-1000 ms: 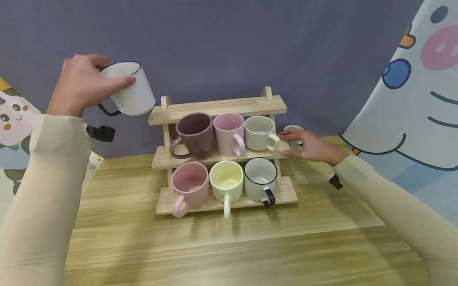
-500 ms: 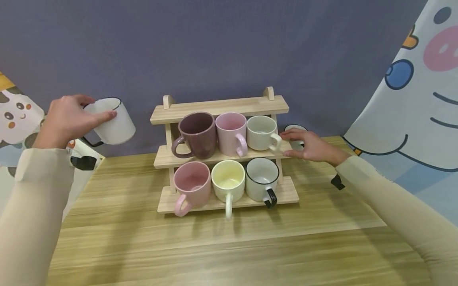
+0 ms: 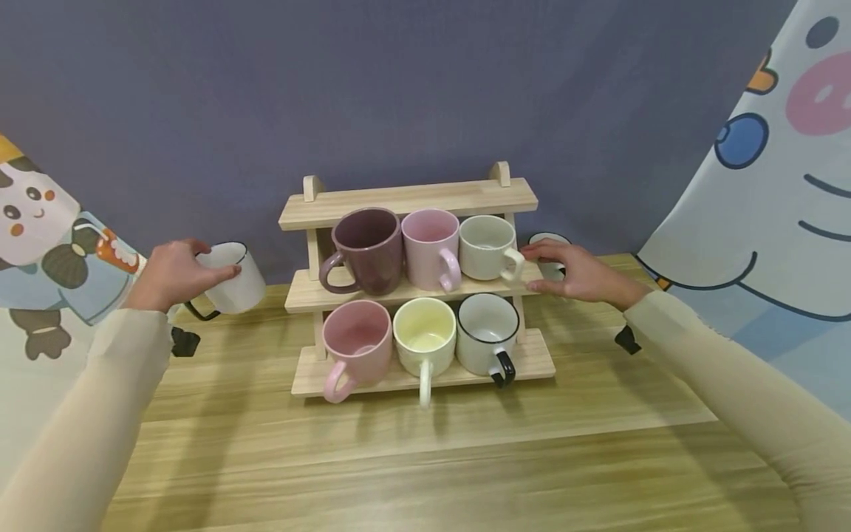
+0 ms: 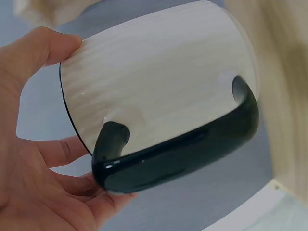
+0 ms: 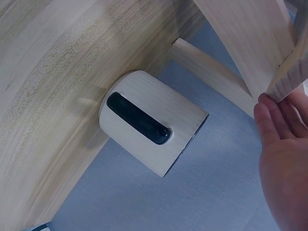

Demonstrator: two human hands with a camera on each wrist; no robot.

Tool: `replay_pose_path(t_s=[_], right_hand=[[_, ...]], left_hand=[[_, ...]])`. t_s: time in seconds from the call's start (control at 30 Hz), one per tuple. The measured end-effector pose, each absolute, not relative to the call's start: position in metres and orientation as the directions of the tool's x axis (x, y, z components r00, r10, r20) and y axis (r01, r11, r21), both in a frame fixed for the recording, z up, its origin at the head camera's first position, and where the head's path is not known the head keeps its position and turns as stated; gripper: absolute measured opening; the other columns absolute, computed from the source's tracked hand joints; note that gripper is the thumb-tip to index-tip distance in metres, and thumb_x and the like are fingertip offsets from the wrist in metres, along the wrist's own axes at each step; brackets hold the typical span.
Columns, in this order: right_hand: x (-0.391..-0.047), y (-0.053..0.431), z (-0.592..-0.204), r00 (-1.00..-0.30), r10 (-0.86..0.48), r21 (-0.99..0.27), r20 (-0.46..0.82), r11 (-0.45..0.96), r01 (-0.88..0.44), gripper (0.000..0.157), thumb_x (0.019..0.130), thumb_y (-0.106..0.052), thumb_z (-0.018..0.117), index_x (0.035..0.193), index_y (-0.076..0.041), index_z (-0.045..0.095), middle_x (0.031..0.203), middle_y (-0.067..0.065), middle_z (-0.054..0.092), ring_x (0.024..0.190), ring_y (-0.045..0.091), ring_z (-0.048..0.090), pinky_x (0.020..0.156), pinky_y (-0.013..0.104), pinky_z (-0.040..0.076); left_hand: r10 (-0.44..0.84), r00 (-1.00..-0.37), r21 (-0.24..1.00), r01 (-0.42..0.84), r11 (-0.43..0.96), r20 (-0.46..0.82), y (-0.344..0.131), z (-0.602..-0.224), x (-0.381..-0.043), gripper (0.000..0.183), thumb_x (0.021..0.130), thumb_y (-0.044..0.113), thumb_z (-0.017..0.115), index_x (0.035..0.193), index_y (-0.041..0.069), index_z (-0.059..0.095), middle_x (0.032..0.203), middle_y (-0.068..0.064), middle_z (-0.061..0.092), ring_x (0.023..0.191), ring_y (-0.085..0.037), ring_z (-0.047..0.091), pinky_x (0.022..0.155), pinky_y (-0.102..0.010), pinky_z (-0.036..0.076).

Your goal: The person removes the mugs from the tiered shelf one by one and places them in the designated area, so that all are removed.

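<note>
On the left, my left hand (image 3: 178, 275) holds a white mug (image 3: 238, 284) by its rim, thumb on one side and fingers on the other. The mug's black handle (image 4: 178, 161) points to the left in the head view. Its base is close to the table; whether they touch I cannot tell. My right hand (image 3: 577, 273) grips the right end of the middle board of a wooden tiered rack (image 3: 425, 199). Behind that hand, partly hidden, a second white mug with a black handle (image 5: 151, 122) stands on the table.
The middle board bears a purple mug (image 3: 368, 255), a light pink mug (image 3: 428, 255) and an off-white mug (image 3: 482, 247). Below are a pink mug (image 3: 362, 347), a pale yellow mug (image 3: 425, 355) and a black-rimmed mug (image 3: 482, 355). A grey-blue backdrop (image 3: 399, 89) rises behind the table.
My left hand has lowered the white mug from above the rack's height down to near the table, left of the rack. My right hand has stayed at the rack's end.
</note>
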State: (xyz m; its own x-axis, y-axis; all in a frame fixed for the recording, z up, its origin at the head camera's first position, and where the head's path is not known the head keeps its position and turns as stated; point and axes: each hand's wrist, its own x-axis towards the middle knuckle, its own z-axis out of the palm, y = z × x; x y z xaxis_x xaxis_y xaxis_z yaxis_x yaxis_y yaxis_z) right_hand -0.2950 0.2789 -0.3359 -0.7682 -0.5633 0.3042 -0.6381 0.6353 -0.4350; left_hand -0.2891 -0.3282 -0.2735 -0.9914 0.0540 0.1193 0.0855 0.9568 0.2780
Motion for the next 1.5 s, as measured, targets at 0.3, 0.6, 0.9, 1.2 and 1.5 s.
replay_pose_path(t_s=[0.3,0.6,0.9,1.2,1.5], right_hand=[[-0.294,0.28,-0.336,-0.758,-0.576,-0.416,0.305,0.636,-0.651,0.054,0.08,-0.024,0.076,0.126,-0.002,0.059,0.129,0.015,0.053,0.12,0.032,0.046,0.097,0.052,0.034],[-0.295,0.279,-0.334,-0.774,-0.567,-0.418,0.28,0.654,-0.63,0.055,0.081,-0.026,0.076,0.127,-0.001,0.057,0.131,0.014,0.052,0.122,0.032,0.044,0.098,0.052,0.033],[-0.295,0.28,-0.334,-0.769,-0.57,-0.423,0.289,0.645,-0.637,0.055,0.08,-0.022,0.076,0.125,0.002,0.058,0.131,0.016,0.052,0.122,0.033,0.044,0.098,0.052,0.033],[-0.298,0.28,-0.338,-0.762,-0.579,-0.417,0.29,0.641,-0.645,0.055,0.08,-0.024,0.076,0.126,0.0,0.058,0.131,0.014,0.051,0.123,0.031,0.043,0.099,0.051,0.033],[-0.299,0.282,-0.34,-0.74,-0.587,-0.428,0.328,0.606,-0.671,0.053,0.08,-0.021,0.077,0.125,0.002,0.059,0.13,0.014,0.052,0.122,0.032,0.043,0.098,0.052,0.033]], left_hand=[[0.085,-0.994,0.294,0.103,0.95,0.074,-0.313,-0.306,-0.303,0.076,0.08,0.06,0.063,0.112,-0.009,0.053,0.106,-0.031,0.055,0.09,-0.043,0.051,0.066,-0.05,0.043],[0.095,-0.987,0.312,0.131,0.941,0.127,-0.304,-0.325,-0.316,0.064,0.079,0.054,0.068,0.1,-0.005,0.055,0.097,-0.028,0.055,0.086,-0.041,0.051,0.067,-0.05,0.042],[0.09,-0.989,0.313,0.123,0.942,0.117,-0.299,-0.335,-0.325,0.06,0.076,0.049,0.072,0.098,-0.003,0.053,0.086,-0.022,0.056,0.081,-0.039,0.052,0.066,-0.048,0.042],[0.105,-0.989,0.318,0.133,0.939,0.104,-0.3,-0.344,-0.33,0.058,0.077,0.046,0.072,0.099,-0.004,0.053,0.09,-0.025,0.055,0.08,-0.038,0.051,0.064,-0.047,0.042],[0.15,-0.984,0.3,0.172,0.938,0.097,-0.297,-0.344,-0.333,0.062,0.082,0.045,0.069,0.11,-0.008,0.051,0.102,-0.032,0.056,0.094,-0.047,0.051,0.076,-0.055,0.041]])
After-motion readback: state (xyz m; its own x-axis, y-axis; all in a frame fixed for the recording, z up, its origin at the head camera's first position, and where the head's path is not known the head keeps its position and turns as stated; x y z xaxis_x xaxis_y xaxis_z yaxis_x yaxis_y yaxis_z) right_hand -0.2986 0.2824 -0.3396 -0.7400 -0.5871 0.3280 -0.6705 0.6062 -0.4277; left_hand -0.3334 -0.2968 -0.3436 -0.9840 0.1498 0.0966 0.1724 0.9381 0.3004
